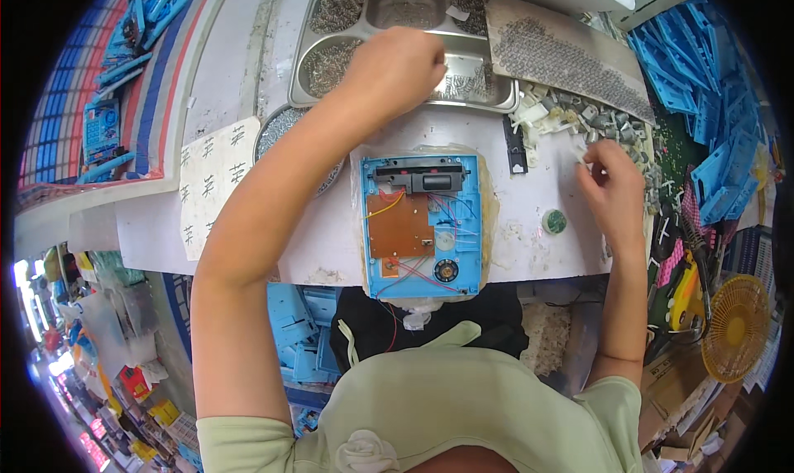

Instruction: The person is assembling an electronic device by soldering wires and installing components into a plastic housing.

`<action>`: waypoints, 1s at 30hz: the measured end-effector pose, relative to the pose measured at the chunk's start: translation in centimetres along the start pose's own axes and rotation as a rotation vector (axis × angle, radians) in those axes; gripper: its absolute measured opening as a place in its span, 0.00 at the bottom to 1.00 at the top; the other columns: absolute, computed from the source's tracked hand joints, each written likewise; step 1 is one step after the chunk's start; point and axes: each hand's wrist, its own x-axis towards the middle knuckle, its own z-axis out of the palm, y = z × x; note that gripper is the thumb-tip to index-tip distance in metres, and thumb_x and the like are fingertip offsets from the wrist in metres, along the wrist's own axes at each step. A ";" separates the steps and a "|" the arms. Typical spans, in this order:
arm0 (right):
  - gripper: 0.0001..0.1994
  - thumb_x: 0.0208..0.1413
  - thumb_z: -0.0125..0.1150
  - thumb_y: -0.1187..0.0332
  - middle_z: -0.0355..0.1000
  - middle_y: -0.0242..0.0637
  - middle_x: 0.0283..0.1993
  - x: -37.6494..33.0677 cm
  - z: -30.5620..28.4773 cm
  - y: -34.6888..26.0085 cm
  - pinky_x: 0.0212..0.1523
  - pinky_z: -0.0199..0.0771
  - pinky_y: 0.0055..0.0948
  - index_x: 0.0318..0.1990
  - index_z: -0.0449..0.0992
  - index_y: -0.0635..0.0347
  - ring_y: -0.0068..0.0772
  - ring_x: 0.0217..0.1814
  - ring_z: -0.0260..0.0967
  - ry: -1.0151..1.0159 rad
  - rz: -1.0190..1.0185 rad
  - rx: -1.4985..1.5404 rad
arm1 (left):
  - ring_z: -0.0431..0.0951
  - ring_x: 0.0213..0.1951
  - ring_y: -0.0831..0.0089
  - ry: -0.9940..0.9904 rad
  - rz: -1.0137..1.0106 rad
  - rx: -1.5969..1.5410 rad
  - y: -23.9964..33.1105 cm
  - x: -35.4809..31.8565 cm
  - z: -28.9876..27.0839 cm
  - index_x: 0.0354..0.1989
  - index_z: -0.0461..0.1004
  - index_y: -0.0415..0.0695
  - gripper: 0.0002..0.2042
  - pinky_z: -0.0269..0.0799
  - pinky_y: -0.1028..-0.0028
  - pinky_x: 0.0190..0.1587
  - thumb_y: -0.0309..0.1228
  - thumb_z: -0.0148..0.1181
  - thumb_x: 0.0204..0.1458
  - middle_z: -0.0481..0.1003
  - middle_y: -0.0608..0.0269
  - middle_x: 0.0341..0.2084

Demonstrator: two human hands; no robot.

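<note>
Right in front of the person, at the near edge of the bench (331, 241), lies an opened blue plastic case (455, 212), its inside facing up. A brown circuit board (397, 225) fills much of its left half, a black housing (418, 178) spans the far end, and a round black part (447, 269) sits toward the near right, with loose red and yellow wires between. The case rests on a pale-edged pad (491, 196), probably to protect its face and keep it from sliding.

The left hand (397, 69) reaches beyond it, over the metal tray (364, 33). Its fingers are curled down and inward; I cannot tell from here whether they grip anything. The tray's compartments keep small metal pieces apart, likely so each kind is quick to find.

To the right, the right hand (614, 188) is raised beside a heap of small white and grey parts (571, 117). Its fingers are bent, thumb near forefinger, with something pale at the tips; whether it is held I cannot say. The heap seems put there for easy reach on that side.

Near that hand lie a green round item (553, 221) and a black strip (515, 145). Farther right, more blue shells (707, 126) are piled.
</note>
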 end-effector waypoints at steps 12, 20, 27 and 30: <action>0.06 0.58 0.67 0.78 0.70 0.23 0.34 -3.2 -1.4 0.4 0.30 0.61 0.15 0.42 0.76 0.64 0.10 0.32 0.62 0.216 0.163 0.644 | 0.83 0.42 0.50 0.022 -0.005 0.112 0.1 3.3 1.1 0.41 0.81 0.43 0.13 0.78 0.56 0.47 0.35 0.65 0.49 0.82 0.48 0.36; 0.04 0.61 0.61 0.77 0.74 0.33 0.38 -3.9 1.6 -4.9 0.31 0.68 0.18 0.42 0.76 0.67 0.17 0.33 0.68 -0.097 0.049 0.882 | 0.79 0.30 0.76 0.148 -0.092 -0.421 -1.1 -1.8 -1.1 0.36 0.81 0.41 0.11 0.75 0.72 0.35 0.36 0.68 0.51 0.80 0.62 0.26; 0.13 0.57 0.70 0.61 0.64 0.22 0.23 5.9 4.9 -7.0 0.26 0.55 0.24 0.38 0.80 0.63 0.13 0.26 0.56 -0.184 -0.013 0.710 | 0.82 0.31 0.56 0.244 0.124 -0.027 0.9 -2.4 -1.2 0.34 0.82 0.41 0.12 0.77 0.60 0.37 0.38 0.68 0.54 0.81 0.53 0.26; 0.15 0.56 0.71 0.59 0.65 0.23 0.22 7.5 4.8 -8.0 0.25 0.55 0.24 0.38 0.81 0.64 0.14 0.25 0.56 -0.143 -0.047 0.661 | 0.81 0.34 0.47 0.065 0.120 0.152 -0.1 0.3 -1.2 0.32 0.82 0.41 0.13 0.76 0.55 0.39 0.41 0.66 0.56 0.81 0.50 0.28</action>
